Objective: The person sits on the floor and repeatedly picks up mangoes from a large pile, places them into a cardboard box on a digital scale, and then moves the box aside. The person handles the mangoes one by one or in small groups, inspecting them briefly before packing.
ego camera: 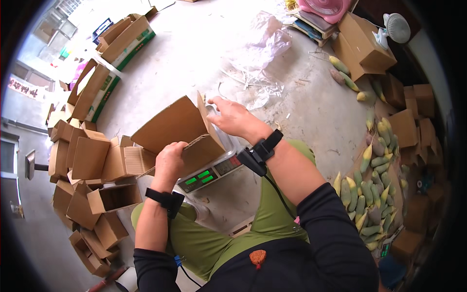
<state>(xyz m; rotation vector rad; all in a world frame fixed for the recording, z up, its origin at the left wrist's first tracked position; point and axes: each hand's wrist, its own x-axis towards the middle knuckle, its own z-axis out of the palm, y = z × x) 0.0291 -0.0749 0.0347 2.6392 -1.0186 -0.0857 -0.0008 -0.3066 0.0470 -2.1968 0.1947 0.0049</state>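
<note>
An open cardboard box (171, 124) with raised flaps sits tilted in view on a digital scale (209, 175) between my knees. The scale has a clear plastic tray (230, 144) and lit green displays. My left hand (170, 162) is closed over the upper edge of the box's near flap. My right hand (235, 118) is at the right-hand flap, thumb and fingers spread around its outer side. Contact of the right fingertips with the cardboard is hard to tell. The bottom of the box is hidden.
Several empty cardboard boxes (115, 199) are heaped on the left. Green-trimmed cartons (100, 93) stand beyond them. Several green-and-yellow radishes (375, 189) lie piled on the right. Crumpled plastic film (262, 47) lies ahead, near a clip fan (397, 28).
</note>
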